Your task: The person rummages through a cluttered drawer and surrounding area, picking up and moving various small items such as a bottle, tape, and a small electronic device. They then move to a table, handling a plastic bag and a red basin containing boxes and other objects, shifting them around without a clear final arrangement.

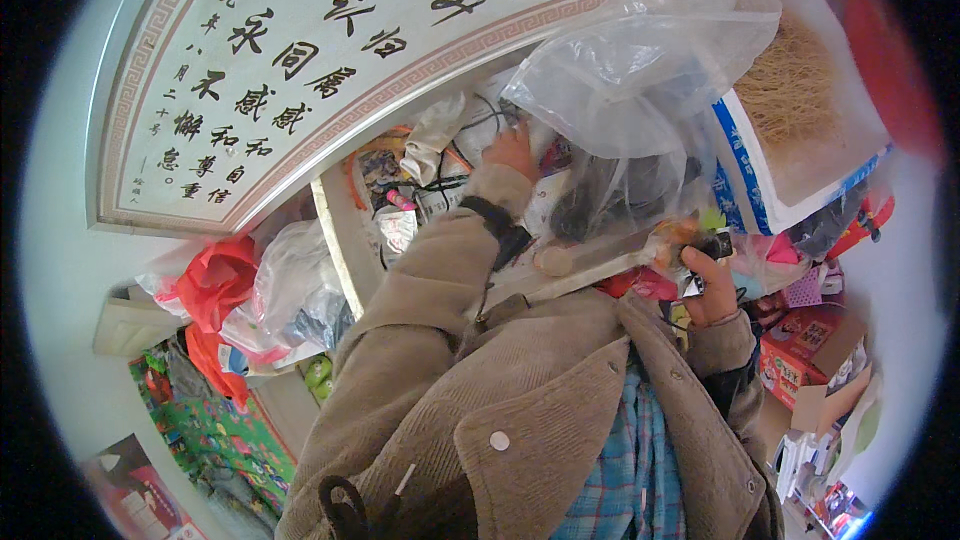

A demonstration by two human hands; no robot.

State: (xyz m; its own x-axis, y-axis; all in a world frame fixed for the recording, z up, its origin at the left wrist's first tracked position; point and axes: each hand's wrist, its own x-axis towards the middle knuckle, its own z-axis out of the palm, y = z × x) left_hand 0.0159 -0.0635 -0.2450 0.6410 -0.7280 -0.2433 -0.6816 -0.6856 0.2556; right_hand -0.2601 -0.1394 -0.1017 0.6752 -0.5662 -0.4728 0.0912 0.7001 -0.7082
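My left hand [513,153] reaches into an open drawer [349,247] of mixed small items, its fingers among black cables; whether they grip anything is unclear. Near it lie a pale cloth-like item [429,136], a small pink object [401,199] and a white packet with writing [396,228]. A large clear plastic bag [600,82] hangs over the drawer's right part, with dark items seen through it. My right hand [709,281], outside the drawer's front edge, is closed around a small black object [714,244] with a shiny part below it.
A framed panel of calligraphy [262,82] stands behind the drawer. At right are a blue-and-white bag [750,180] with dry tan strands [787,82] and a red box [802,352]. Plastic bags [292,270] and a red bag [217,281] are at left.
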